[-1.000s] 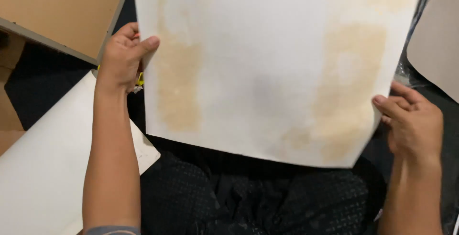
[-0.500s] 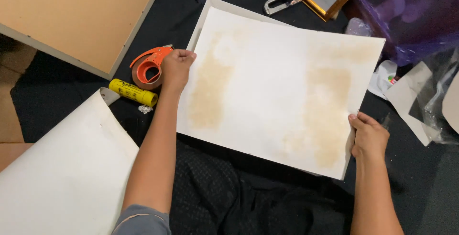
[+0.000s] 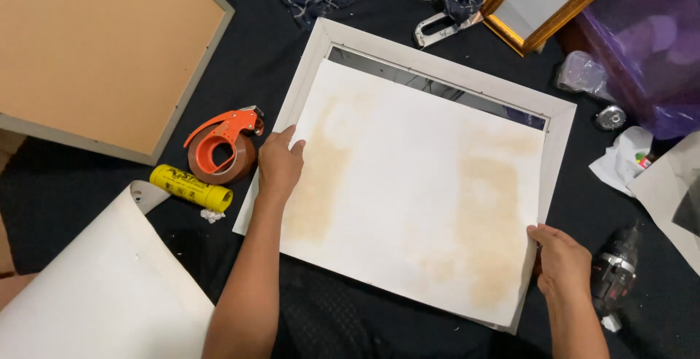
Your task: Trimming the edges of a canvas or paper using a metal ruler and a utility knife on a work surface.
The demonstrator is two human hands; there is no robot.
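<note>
In the middle of the frame a stained white sheet lies over a white picture frame on the black desk. The left hand presses flat, fingers spread, on its left edge. The right hand grips its lower right corner (thumb on top). An orange tape dispenser and a yellow tube lie just left of the left hand.

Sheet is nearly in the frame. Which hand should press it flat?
Probably the left hand: it lies flat on the stained sheet over the white frame. The right hand only pinches the sheet's lower corner.
</note>
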